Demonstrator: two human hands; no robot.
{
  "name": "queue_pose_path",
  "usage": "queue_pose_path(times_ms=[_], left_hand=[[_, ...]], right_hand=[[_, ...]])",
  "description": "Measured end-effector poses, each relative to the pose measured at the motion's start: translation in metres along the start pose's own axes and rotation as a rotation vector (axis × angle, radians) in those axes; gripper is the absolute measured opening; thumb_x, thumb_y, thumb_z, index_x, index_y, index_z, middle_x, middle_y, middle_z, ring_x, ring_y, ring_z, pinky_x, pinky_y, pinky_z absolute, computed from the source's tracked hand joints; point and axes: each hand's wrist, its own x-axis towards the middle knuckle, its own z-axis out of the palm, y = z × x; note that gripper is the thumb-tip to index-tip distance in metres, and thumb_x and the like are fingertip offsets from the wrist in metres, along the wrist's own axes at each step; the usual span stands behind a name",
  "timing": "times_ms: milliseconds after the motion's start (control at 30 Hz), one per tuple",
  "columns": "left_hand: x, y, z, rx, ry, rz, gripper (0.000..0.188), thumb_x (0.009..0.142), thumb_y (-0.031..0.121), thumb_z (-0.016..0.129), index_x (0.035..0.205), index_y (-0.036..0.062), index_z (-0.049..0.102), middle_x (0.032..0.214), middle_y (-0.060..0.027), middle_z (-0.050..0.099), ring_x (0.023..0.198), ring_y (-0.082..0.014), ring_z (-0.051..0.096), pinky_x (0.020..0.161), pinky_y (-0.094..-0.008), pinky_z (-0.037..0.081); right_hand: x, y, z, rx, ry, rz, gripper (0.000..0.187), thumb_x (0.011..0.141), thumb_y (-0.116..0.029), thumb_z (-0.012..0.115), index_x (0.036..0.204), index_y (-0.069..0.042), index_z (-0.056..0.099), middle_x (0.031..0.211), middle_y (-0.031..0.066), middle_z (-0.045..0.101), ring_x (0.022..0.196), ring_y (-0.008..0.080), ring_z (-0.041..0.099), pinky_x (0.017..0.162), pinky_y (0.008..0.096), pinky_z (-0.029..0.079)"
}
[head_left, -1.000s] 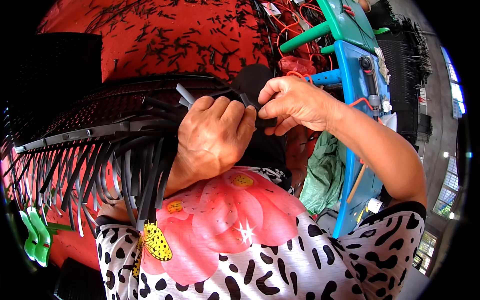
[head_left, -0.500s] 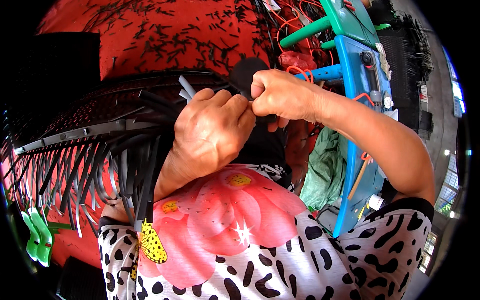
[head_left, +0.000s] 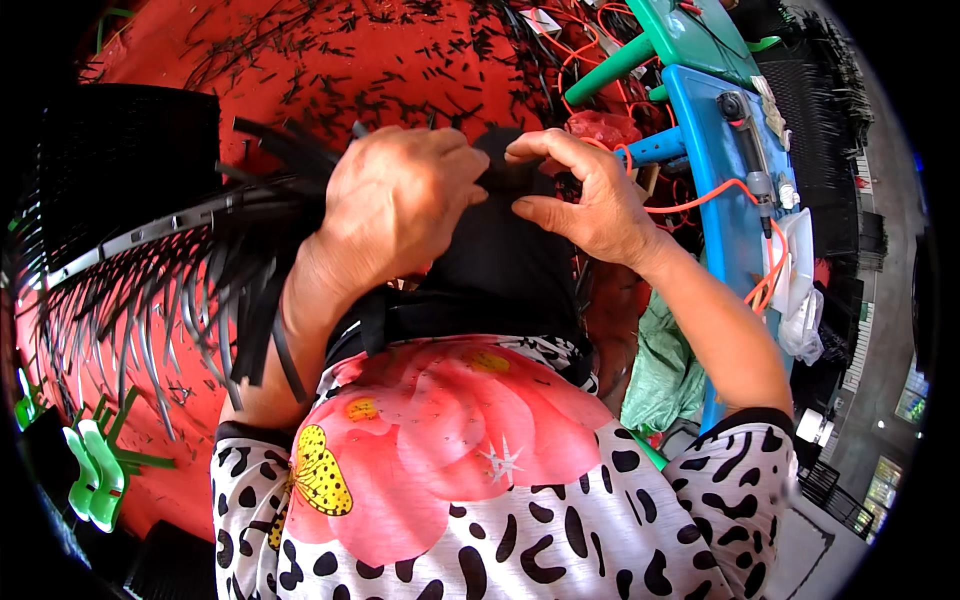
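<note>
My left hand [head_left: 405,195] is curled closed, knuckles up, above my lap. What its fingers hold, if anything, is hidden behind them. Flat black strips [head_left: 285,150] stick out beside it and pass behind the wrist. They belong to a dark woven piece whose long edge bar [head_left: 150,235] slants away to the left, fringed with hanging strips [head_left: 190,300]. To the right, my right hand [head_left: 590,195] is held up with thumb and index finger apart and nothing visible between them. Black cloth [head_left: 500,265] covers my lap below both hands.
Short black offcuts [head_left: 420,60] litter the red floor [head_left: 240,60]. On the right, a blue stool [head_left: 690,95] bears a cylindrical power tool [head_left: 745,145] with an orange cord [head_left: 705,195], beside a green stool [head_left: 690,35]. Green sacking [head_left: 660,370] lies near my right elbow.
My right hand has come away from the left and opened its thumb and index finger. The left has shifted slightly up and left, and the strips beside it have swung.
</note>
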Motion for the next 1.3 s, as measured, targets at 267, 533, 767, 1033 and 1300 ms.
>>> queue_pose_path(times_ms=[267,533,767,1033,1300], left_hand=[[0.026,-0.018,-0.006,-0.060,-0.021,-0.078,0.022,0.075,0.013,0.068,0.092,-0.0003,0.065,0.084,-0.0134,0.065,0.077,-0.0343,0.063,0.066,-0.0384,0.050],[0.034,-0.022,-0.005,-0.045,-0.025,-0.125,0.022,0.074,0.011,0.070,0.093,0.0005,0.066,0.083,-0.0147,0.064,0.077,-0.0333,0.063,0.066,-0.0368,0.050],[0.043,-0.026,-0.009,-0.117,-0.062,-0.152,0.021,0.074,0.010,0.070,0.092,0.0001,0.066,0.079,-0.0143,0.063,0.074,-0.0333,0.062,0.064,-0.0361,0.049],[0.052,-0.035,-0.015,-0.154,-0.132,-0.151,0.018,0.075,0.004,0.066,0.093,-0.0016,0.064,0.071,-0.0125,0.059,0.063,-0.0237,0.057,0.060,-0.0331,0.045],[0.061,-0.037,-0.027,-0.374,-0.282,-0.276,0.025,0.077,0.002,0.063,0.102,-0.0020,0.066,0.073,-0.0074,0.062,0.067,-0.0089,0.055,0.064,-0.0272,0.045]], right_hand=[[0.025,0.019,0.013,-0.018,0.253,-0.318,0.038,0.075,-0.006,0.072,0.111,-0.003,0.060,0.104,0.0121,0.063,0.097,0.0269,0.064,0.084,0.0332,0.051],[0.039,0.034,0.005,0.405,0.116,-0.130,0.035,0.073,-0.002,0.073,0.106,0.000,0.063,0.095,0.0057,0.067,0.089,0.0119,0.063,0.082,0.0260,0.050],[0.050,0.038,-0.003,0.078,0.158,-0.357,0.034,0.071,-0.002,0.073,0.103,-0.002,0.063,0.095,0.0093,0.066,0.090,0.0233,0.065,0.081,0.0302,0.052],[0.058,0.030,-0.007,-0.067,0.241,-0.492,0.036,0.070,-0.001,0.071,0.105,-0.003,0.063,0.103,0.0104,0.062,0.093,0.0284,0.063,0.080,0.0347,0.053],[0.062,0.027,-0.014,-0.180,0.195,-0.550,0.035,0.071,-0.003,0.072,0.104,-0.005,0.063,0.099,0.0088,0.062,0.090,0.0286,0.063,0.077,0.0358,0.052]])
